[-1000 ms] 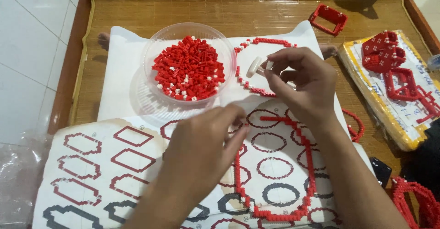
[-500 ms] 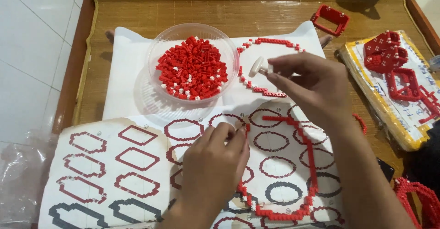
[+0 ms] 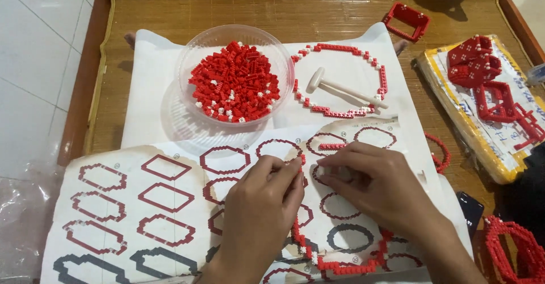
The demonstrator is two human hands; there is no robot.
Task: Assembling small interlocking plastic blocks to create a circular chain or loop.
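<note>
Wooden tabletop is carrying a pattern sheet (image 3: 142, 204). Left hand (image 3: 258, 204) and right hand (image 3: 374, 190) are pinching a red brick chain (image 3: 340, 267) (running toward six o'clock); hard tugging could be snapping it. Bowl (image 3: 193, 68) is sitting at eleven o'clock.

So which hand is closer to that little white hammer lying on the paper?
Right. The right hand sits just below the white hammer, almost under its handle. The left hand is lower and further to the left, nearer the printed pattern sheet.
</note>
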